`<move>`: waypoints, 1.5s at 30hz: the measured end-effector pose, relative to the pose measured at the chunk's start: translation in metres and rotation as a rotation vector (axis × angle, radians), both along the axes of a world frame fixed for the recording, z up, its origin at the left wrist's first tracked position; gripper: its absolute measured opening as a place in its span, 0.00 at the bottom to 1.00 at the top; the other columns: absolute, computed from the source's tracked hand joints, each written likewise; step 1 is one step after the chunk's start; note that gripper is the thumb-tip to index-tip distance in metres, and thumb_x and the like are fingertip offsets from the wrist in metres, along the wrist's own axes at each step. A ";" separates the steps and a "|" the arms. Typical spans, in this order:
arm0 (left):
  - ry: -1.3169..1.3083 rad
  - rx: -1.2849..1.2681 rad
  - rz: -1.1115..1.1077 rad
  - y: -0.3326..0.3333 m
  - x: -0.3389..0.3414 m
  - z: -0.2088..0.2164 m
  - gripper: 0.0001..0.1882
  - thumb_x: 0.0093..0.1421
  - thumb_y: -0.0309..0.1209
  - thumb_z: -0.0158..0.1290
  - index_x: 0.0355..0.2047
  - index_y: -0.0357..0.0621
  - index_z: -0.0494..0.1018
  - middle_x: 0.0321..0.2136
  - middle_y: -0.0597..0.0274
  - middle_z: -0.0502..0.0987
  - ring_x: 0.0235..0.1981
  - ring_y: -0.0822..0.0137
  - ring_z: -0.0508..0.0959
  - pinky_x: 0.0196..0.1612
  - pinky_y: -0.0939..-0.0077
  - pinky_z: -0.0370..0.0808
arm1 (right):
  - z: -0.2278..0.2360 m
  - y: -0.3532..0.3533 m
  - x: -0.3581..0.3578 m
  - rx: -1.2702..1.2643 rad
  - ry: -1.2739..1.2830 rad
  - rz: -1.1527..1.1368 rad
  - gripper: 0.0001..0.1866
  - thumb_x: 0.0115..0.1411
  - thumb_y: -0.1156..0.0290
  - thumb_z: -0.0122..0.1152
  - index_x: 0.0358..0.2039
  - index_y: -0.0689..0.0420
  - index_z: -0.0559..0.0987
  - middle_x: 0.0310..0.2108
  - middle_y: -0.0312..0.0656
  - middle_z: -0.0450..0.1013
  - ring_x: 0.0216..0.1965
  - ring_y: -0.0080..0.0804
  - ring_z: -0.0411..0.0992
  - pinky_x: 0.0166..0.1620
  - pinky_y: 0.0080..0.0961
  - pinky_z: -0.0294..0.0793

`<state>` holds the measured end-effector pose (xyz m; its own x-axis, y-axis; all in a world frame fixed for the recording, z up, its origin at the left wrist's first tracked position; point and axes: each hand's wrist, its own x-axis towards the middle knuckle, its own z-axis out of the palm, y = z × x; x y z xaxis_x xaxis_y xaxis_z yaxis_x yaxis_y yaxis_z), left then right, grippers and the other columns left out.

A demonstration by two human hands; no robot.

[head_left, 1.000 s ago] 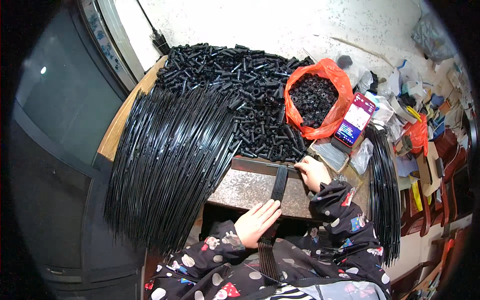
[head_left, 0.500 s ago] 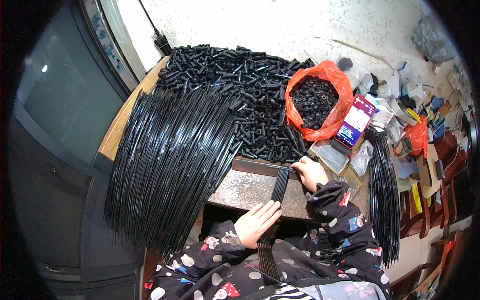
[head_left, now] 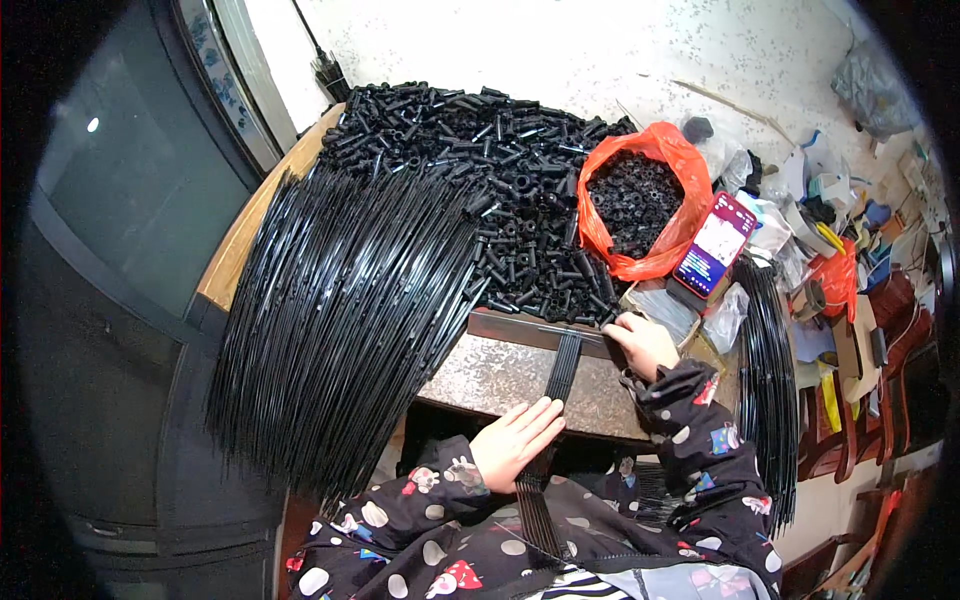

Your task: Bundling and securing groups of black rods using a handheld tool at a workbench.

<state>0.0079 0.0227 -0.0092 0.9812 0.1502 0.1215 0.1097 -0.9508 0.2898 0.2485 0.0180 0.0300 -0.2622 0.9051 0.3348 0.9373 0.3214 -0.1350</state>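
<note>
My left hand [head_left: 517, 440] lies flat, fingers stretched out, across a row of thin black rods [head_left: 564, 368]. The rods lie side by side over the table's front edge, with their far ends at a low upright strip [head_left: 520, 329] and their near ends in my lap. My right hand [head_left: 645, 344] is right of the rods' far ends, its thumb and fingertips pinched together beside the strip. Whatever is between those fingertips is too small to make out. Right behind the strip rises a heap of short black tubular pieces [head_left: 520, 265].
A large sheaf of black rods [head_left: 340, 320] covers the left of the table; another bundle [head_left: 768, 400] hangs at the right. A red plastic bag [head_left: 698, 185] holds small black parts. Beside it, a phone [head_left: 716, 246] leans above a shallow box [head_left: 662, 315]. Clutter fills the right side.
My right hand has shifted slightly right, away from the rods' far ends. The thin dark piece that lay across them by its fingertips no longer shows there. My left hand stays put.
</note>
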 end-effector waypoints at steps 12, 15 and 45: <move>-0.190 -0.194 0.037 0.007 0.001 -0.013 0.40 0.36 0.50 0.49 0.44 0.34 0.52 0.46 0.45 0.51 0.48 0.51 0.52 0.47 0.62 0.49 | 0.046 -0.015 -0.039 -0.612 0.458 0.577 0.36 0.39 0.66 0.56 0.47 0.63 0.51 0.48 0.50 0.46 0.49 0.32 0.48 0.49 0.26 0.48; -0.164 -0.153 0.023 0.007 0.000 -0.001 0.38 0.37 0.50 0.48 0.43 0.36 0.54 0.45 0.43 0.51 0.48 0.49 0.51 0.47 0.62 0.50 | 0.065 -0.060 -0.088 -0.785 1.038 0.704 0.25 0.45 0.73 0.47 0.44 0.65 0.55 0.43 0.49 0.56 0.45 0.29 0.55 0.46 0.23 0.52; -1.594 -1.697 0.384 0.013 0.058 0.078 0.14 0.53 0.40 0.35 0.16 0.46 0.57 0.11 0.71 0.52 0.14 0.77 0.54 0.30 0.78 0.60 | -0.007 -0.042 -0.120 -0.525 2.357 -0.048 0.21 0.51 0.49 0.29 0.19 0.53 0.62 0.18 0.35 0.61 0.22 0.22 0.60 0.25 0.20 0.60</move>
<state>0.0655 0.0360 0.0684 0.1970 0.9766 0.0859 -0.8574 0.1291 0.4982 0.1282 -0.0235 0.0228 0.0698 0.9674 -0.2435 -0.8269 -0.0804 -0.5566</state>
